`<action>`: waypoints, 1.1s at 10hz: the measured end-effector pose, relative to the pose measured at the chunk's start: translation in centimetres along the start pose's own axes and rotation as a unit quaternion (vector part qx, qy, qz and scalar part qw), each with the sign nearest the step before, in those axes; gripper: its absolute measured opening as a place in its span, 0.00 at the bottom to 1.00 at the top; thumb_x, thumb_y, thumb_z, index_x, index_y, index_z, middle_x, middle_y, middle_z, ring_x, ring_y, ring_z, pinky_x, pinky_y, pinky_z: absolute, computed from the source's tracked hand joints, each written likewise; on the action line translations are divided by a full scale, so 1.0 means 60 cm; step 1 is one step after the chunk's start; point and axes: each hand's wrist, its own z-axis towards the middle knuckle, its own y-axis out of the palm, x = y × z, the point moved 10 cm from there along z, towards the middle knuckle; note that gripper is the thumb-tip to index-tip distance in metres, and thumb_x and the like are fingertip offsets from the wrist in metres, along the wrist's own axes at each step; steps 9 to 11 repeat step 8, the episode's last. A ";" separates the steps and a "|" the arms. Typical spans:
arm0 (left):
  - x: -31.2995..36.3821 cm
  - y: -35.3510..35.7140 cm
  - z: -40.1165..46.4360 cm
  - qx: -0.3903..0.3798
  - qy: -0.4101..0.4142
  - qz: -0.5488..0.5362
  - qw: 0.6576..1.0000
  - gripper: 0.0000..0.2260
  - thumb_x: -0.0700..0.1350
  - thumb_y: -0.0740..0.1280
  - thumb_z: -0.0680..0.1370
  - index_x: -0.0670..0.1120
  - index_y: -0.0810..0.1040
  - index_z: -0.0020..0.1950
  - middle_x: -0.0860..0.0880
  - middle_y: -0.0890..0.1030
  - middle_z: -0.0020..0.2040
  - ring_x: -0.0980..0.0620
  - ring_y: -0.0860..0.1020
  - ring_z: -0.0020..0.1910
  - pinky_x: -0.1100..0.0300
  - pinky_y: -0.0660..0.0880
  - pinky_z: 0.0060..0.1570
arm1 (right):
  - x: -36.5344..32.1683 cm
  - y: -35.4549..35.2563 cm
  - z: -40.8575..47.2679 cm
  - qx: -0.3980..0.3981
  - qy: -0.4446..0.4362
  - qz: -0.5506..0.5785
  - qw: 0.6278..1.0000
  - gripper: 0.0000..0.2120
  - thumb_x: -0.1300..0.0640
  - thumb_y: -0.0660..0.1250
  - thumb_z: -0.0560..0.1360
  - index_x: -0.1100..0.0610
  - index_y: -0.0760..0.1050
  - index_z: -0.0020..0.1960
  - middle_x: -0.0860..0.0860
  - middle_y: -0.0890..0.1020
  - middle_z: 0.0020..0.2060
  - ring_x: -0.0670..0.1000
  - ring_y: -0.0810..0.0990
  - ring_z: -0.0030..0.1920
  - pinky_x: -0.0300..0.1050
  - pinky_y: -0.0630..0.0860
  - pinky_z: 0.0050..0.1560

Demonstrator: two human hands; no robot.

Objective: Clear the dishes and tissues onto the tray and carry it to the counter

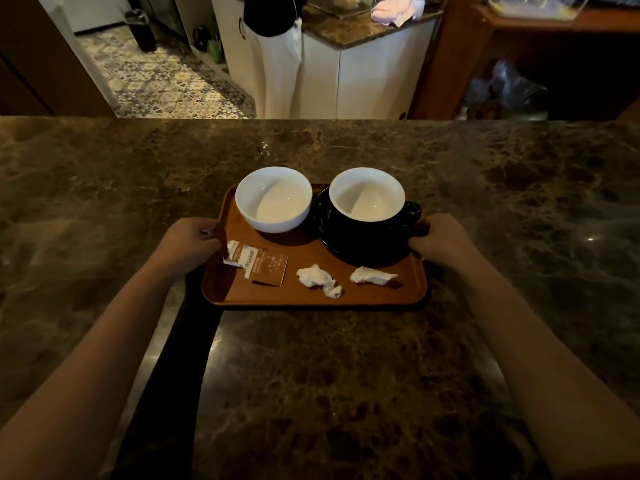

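Observation:
A brown tray (308, 296) rests on the dark marble counter (346, 375). On it stand a white bowl (273, 199) at the back left and a black cup (367, 209) on a black saucer (363, 252) at the back right. Torn sugar packets (258, 263) and two crumpled tissues, one (318, 279) mid-front and one (370, 274) to its right, lie along the front. My left hand (188, 242) grips the tray's left edge. My right hand (441, 239) grips its right edge beside the saucer.
Beyond the counter's far edge a person in a black top and white trousers (277, 64) stands by a white cabinet with a marble top (363, 32). A patterned tile floor (156, 77) lies at the back left, wooden shelving (536, 64) at the back right.

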 end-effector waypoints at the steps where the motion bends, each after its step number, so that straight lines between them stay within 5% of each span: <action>1: 0.005 -0.002 0.001 0.015 0.013 0.024 1.000 0.13 0.36 0.65 0.73 0.42 0.80 0.57 0.46 0.81 0.47 0.51 0.77 0.43 0.57 0.71 0.45 | 0.003 -0.006 0.003 0.019 0.001 -0.023 1.000 0.06 0.65 0.65 0.69 0.64 0.76 0.34 0.58 0.79 0.32 0.54 0.77 0.35 0.40 0.68 0.29; 3: -0.002 -0.017 -0.010 0.085 0.018 0.024 0.996 0.14 0.37 0.67 0.72 0.43 0.80 0.57 0.48 0.80 0.42 0.56 0.74 0.37 0.57 0.71 0.43 | 0.000 -0.012 -0.002 0.083 -0.028 -0.057 0.995 0.07 0.61 0.64 0.71 0.57 0.70 0.35 0.49 0.73 0.30 0.50 0.71 0.33 0.39 0.60 0.26; 4: -0.013 -0.018 -0.019 0.098 -0.014 -0.007 0.995 0.15 0.38 0.67 0.73 0.44 0.79 0.59 0.45 0.82 0.49 0.53 0.76 0.42 0.57 0.73 0.43 | -0.004 -0.016 -0.017 0.116 -0.043 -0.059 0.991 0.05 0.63 0.64 0.72 0.57 0.74 0.38 0.51 0.77 0.35 0.50 0.72 0.37 0.40 0.65 0.35; 7: -0.027 -0.013 -0.068 0.026 -0.032 -0.068 0.997 0.15 0.42 0.64 0.76 0.48 0.75 0.63 0.46 0.79 0.57 0.49 0.78 0.51 0.53 0.75 0.51 | -0.021 -0.013 -0.074 0.107 -0.126 -0.073 0.983 0.10 0.61 0.64 0.75 0.59 0.78 0.55 0.57 0.81 0.53 0.53 0.77 0.49 0.40 0.67 0.44; 8: -0.036 -0.033 -0.116 0.060 -0.004 -0.041 0.997 0.09 0.43 0.65 0.76 0.49 0.79 0.55 0.52 0.81 0.47 0.55 0.78 0.45 0.58 0.74 0.46 | -0.029 -0.010 -0.112 0.121 -0.149 -0.097 0.977 0.07 0.59 0.64 0.75 0.57 0.78 0.51 0.56 0.80 0.48 0.48 0.72 0.42 0.41 0.67 0.41; 11: -0.036 -0.033 -0.116 0.060 -0.004 -0.041 0.997 0.09 0.43 0.65 0.76 0.49 0.79 0.55 0.52 0.81 0.47 0.55 0.78 0.45 0.58 0.74 0.46 | -0.029 -0.010 -0.112 0.121 -0.149 -0.097 0.977 0.07 0.59 0.64 0.75 0.57 0.78 0.51 0.56 0.80 0.48 0.48 0.72 0.42 0.41 0.67 0.41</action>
